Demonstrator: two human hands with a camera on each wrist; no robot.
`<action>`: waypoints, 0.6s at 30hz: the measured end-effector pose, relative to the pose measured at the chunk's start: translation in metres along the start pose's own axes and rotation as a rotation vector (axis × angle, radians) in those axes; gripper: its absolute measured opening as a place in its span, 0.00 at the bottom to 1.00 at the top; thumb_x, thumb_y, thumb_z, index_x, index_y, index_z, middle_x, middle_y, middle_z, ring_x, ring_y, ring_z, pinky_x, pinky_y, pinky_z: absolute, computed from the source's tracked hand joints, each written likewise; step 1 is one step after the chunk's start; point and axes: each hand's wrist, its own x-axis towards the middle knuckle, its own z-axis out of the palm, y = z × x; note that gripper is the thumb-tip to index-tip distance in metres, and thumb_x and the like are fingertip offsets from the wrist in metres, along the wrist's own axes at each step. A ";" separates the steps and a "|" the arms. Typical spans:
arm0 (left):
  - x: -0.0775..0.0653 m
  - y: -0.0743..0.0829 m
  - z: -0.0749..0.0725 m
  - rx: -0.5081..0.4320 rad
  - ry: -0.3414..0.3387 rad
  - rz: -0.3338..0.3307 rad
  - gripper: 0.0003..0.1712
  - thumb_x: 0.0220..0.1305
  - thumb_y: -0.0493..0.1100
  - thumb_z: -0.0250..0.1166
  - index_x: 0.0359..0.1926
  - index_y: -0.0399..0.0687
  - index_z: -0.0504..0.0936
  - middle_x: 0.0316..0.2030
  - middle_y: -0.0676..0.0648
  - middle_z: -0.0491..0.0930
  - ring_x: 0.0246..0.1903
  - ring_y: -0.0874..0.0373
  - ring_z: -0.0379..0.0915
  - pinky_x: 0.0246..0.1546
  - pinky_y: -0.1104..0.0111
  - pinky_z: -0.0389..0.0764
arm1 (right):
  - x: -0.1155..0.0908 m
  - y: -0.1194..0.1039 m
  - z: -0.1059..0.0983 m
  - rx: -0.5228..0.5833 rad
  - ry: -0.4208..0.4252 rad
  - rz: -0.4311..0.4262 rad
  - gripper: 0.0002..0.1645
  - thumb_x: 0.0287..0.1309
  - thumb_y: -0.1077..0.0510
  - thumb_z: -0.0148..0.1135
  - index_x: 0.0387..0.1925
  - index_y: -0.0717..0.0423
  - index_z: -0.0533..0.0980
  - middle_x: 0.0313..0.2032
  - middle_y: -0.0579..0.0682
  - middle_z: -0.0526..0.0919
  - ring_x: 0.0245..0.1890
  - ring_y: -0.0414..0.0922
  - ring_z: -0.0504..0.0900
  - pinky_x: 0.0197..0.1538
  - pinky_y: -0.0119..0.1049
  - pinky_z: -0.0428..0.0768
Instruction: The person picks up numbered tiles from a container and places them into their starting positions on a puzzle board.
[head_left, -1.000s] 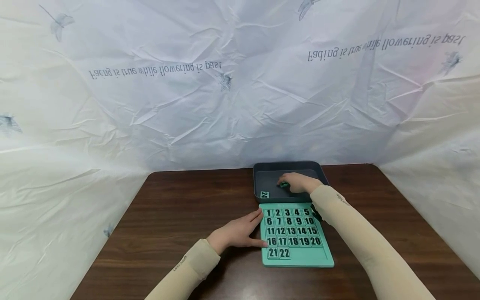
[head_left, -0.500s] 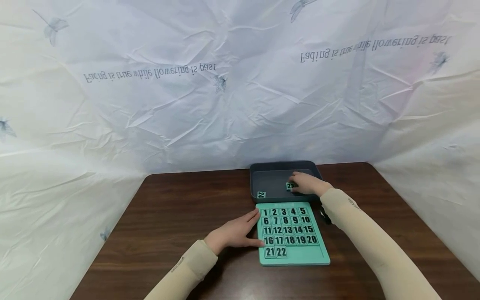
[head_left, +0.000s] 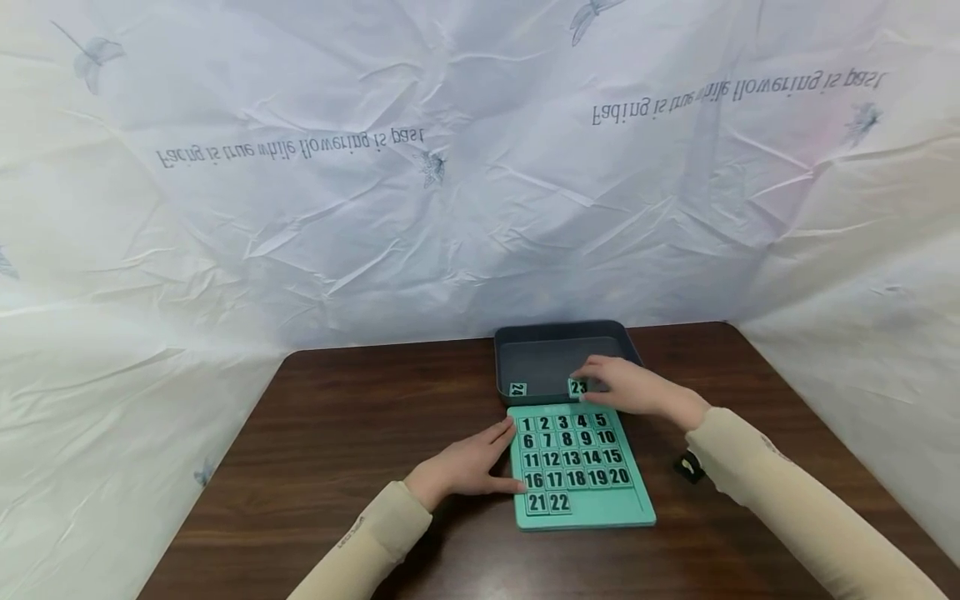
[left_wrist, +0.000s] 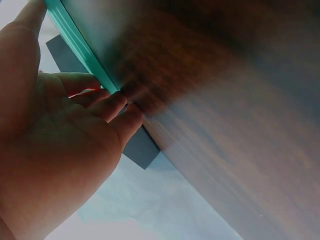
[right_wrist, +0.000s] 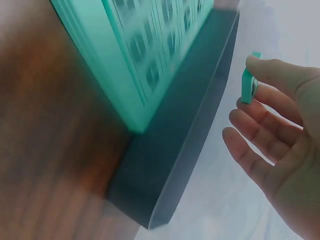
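Between thumb and fingers my right hand (head_left: 630, 386) pinches a green number tile marked 23 (head_left: 577, 387), held over the near side of the dark grey tray (head_left: 551, 333). The right wrist view shows this tile (right_wrist: 248, 82) edge-on, the other fingers spread loosely below it. My left hand (head_left: 465, 467) rests with straight fingers along the left edge of the green number board (head_left: 607, 510). In the left wrist view, fingers touch the rim of the board (left_wrist: 82, 45). Tiles 1 to 22 lie in order on the board; the rest of its bottom row is bare.
Tile 24 (head_left: 518, 389) lies sideways in the tray's near left corner. The tray stands just behind the board on the brown wooden table (head_left: 360, 417). A small black object (head_left: 688, 467) shows by the right sleeve. A wrinkled white sheet (head_left: 450, 225) hangs behind the table.
My right hand has picked tile 23 from the tray's middle and drawn it nearer, toward the board. My left hand stays on the board's edge; the view shifts slightly.
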 end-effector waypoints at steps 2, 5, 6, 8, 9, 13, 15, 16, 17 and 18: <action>0.000 0.000 -0.001 -0.003 0.001 0.001 0.59 0.64 0.76 0.57 0.81 0.48 0.47 0.80 0.48 0.43 0.76 0.54 0.50 0.69 0.59 0.65 | -0.009 -0.010 0.004 0.016 -0.018 -0.016 0.25 0.68 0.52 0.65 0.61 0.60 0.78 0.48 0.51 0.78 0.40 0.43 0.79 0.39 0.40 0.77; 0.000 -0.001 -0.002 0.001 0.003 0.003 0.59 0.64 0.76 0.57 0.81 0.48 0.47 0.80 0.49 0.43 0.76 0.54 0.50 0.69 0.59 0.65 | -0.022 -0.023 0.010 0.047 -0.043 -0.022 0.24 0.68 0.52 0.65 0.60 0.59 0.79 0.47 0.50 0.79 0.37 0.40 0.78 0.37 0.37 0.76; 0.000 -0.001 -0.002 0.002 0.004 0.003 0.59 0.64 0.76 0.57 0.81 0.47 0.47 0.80 0.49 0.43 0.76 0.54 0.50 0.69 0.59 0.64 | -0.026 -0.027 0.013 0.052 -0.050 -0.024 0.23 0.68 0.52 0.65 0.59 0.59 0.79 0.47 0.50 0.79 0.36 0.39 0.78 0.36 0.37 0.75; 0.001 -0.001 -0.002 0.006 0.006 0.004 0.59 0.64 0.75 0.58 0.81 0.47 0.48 0.80 0.48 0.44 0.76 0.54 0.50 0.69 0.60 0.64 | -0.033 -0.033 0.018 0.056 -0.063 -0.030 0.23 0.68 0.52 0.65 0.59 0.58 0.79 0.49 0.50 0.79 0.38 0.40 0.79 0.38 0.37 0.77; 0.001 -0.001 -0.002 0.006 0.006 0.005 0.58 0.64 0.75 0.58 0.81 0.47 0.48 0.80 0.48 0.44 0.76 0.54 0.50 0.69 0.60 0.64 | -0.036 -0.036 0.020 0.057 -0.069 -0.032 0.23 0.68 0.51 0.66 0.59 0.58 0.79 0.50 0.50 0.79 0.40 0.40 0.80 0.39 0.38 0.79; 0.001 -0.001 -0.001 0.008 0.009 0.011 0.58 0.64 0.75 0.58 0.81 0.46 0.48 0.80 0.48 0.44 0.76 0.54 0.50 0.69 0.60 0.64 | -0.048 -0.045 0.029 0.075 -0.091 -0.046 0.22 0.68 0.50 0.65 0.58 0.57 0.80 0.51 0.48 0.79 0.45 0.43 0.81 0.43 0.39 0.80; 0.000 -0.001 -0.001 0.007 0.009 0.014 0.58 0.64 0.74 0.58 0.81 0.46 0.48 0.80 0.47 0.44 0.76 0.54 0.50 0.69 0.60 0.64 | -0.053 -0.049 0.033 0.083 -0.100 -0.051 0.22 0.67 0.50 0.66 0.57 0.57 0.81 0.50 0.47 0.79 0.46 0.42 0.80 0.43 0.39 0.80; 0.000 0.000 -0.001 0.006 0.008 0.015 0.58 0.65 0.74 0.58 0.81 0.46 0.48 0.80 0.47 0.44 0.76 0.54 0.50 0.69 0.60 0.64 | -0.055 -0.052 0.035 0.088 -0.105 -0.052 0.21 0.67 0.50 0.66 0.57 0.57 0.81 0.50 0.47 0.79 0.45 0.42 0.80 0.43 0.39 0.80; -0.001 0.000 -0.001 0.004 0.007 0.015 0.58 0.65 0.74 0.58 0.81 0.46 0.48 0.80 0.47 0.44 0.76 0.54 0.49 0.69 0.60 0.64 | -0.057 -0.054 0.038 0.090 -0.108 -0.054 0.21 0.67 0.50 0.66 0.56 0.57 0.81 0.49 0.46 0.79 0.46 0.41 0.79 0.43 0.39 0.80; -0.001 0.000 -0.001 0.003 0.008 0.015 0.58 0.65 0.74 0.58 0.80 0.45 0.49 0.80 0.47 0.44 0.76 0.53 0.50 0.69 0.59 0.64 | -0.059 -0.056 0.040 0.091 -0.113 -0.054 0.21 0.67 0.50 0.66 0.55 0.57 0.82 0.49 0.45 0.79 0.45 0.41 0.79 0.43 0.38 0.80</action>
